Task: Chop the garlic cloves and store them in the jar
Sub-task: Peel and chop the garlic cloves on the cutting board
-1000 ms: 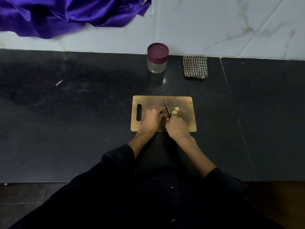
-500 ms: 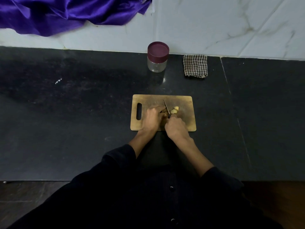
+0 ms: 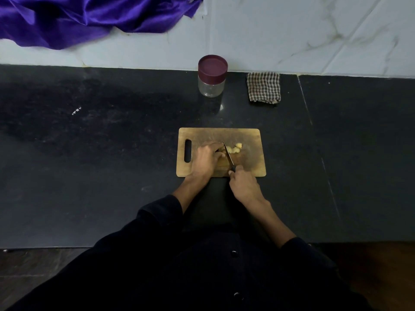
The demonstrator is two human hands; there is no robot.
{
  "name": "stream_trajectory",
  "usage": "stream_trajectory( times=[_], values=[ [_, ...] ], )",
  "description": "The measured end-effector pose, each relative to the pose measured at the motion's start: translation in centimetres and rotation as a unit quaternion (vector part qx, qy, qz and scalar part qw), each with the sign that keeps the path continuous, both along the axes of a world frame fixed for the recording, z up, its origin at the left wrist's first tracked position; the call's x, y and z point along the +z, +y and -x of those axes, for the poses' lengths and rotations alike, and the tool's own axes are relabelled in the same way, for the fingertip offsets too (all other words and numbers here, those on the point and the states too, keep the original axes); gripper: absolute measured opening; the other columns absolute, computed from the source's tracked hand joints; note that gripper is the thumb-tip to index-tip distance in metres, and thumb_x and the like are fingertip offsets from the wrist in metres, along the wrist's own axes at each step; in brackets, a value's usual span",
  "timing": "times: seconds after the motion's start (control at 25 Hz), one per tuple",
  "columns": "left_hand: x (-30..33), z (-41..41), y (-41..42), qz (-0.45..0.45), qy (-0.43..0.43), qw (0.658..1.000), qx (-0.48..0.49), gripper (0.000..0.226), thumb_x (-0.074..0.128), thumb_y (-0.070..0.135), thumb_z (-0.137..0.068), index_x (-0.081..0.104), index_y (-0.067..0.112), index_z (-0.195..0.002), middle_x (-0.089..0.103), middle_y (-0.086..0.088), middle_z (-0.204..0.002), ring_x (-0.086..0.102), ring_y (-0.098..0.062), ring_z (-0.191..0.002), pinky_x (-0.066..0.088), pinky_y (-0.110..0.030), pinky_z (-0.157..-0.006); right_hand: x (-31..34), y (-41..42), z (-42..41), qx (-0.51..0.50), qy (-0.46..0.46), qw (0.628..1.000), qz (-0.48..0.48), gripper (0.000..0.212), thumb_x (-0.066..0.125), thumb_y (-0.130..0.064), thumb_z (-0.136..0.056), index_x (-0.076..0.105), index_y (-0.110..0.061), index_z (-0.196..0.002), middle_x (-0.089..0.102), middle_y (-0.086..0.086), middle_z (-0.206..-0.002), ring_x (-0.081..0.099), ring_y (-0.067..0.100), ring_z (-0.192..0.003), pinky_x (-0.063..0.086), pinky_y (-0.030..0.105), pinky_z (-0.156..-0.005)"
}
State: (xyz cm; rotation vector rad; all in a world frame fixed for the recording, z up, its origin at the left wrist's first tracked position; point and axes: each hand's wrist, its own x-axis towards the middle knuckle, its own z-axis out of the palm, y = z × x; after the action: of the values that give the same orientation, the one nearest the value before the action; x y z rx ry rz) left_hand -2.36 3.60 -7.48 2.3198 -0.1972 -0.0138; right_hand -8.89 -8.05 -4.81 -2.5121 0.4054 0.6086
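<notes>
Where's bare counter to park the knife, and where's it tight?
Bare: the dark counter left of the cutting board, the strip between the board and the jar, and right of the board below the checked cloth. Crowded: the board's middle, where the left hand, knife, garlic pieces and right hand bunch.

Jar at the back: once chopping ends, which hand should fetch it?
Probably the left hand: it only steadies the garlic on the cutting board, below the lidded jar. The right hand grips the knife.
</notes>
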Motion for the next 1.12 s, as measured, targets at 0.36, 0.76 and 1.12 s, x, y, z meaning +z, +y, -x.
stream_trajectory(
  times=[0.36,0.76,1.12],
  values=[
    [0.3,0.1,0.3,-0.001,0.006,1.000,-0.008,0.036,0.071,0.007,-0.081,0.066,0.004,-0.116,0.068,-0.009,-0.116,0.059,-0.019,-0.112,0.039,-0.020,-0.098,0.1,-1.1,0.4,-0.030,-0.033,0.999,-0.025,0.029,0.039,-0.031,-0.106,0.053,-0.008,-0.116,0.061,0.011,-0.102,0.061,0.029,-0.096,0.047,0.042,-0.075],
    [0.0,-0.2,0.1,0.016,0.032,0.999,0.009,0.049,0.070,0.005,-0.080,0.058,0.014,-0.126,0.068,-0.007,-0.112,0.063,-0.018,-0.103,0.052,-0.031,-0.092,0.5,0.0,-0.3,-0.011,-0.053,0.997,-0.049,0.025,0.040,-0.030,-0.106,0.053,-0.010,-0.115,0.063,0.009,-0.099,0.063,0.024,-0.090,0.053,0.043,-0.077],
    [0.2,-0.3,0.1,0.025,0.038,0.999,0.016,0.055,0.071,0.002,-0.079,0.052,0.013,-0.130,0.069,-0.008,-0.109,0.066,-0.019,-0.099,0.055,-0.034,-0.087,0.3,-0.1,-0.5,-0.012,-0.048,0.998,-0.050,0.023,0.042,-0.031,-0.105,0.054,-0.012,-0.114,0.063,0.008,-0.097,0.064,0.022,-0.089,0.056,0.045,-0.080]
  ],
)
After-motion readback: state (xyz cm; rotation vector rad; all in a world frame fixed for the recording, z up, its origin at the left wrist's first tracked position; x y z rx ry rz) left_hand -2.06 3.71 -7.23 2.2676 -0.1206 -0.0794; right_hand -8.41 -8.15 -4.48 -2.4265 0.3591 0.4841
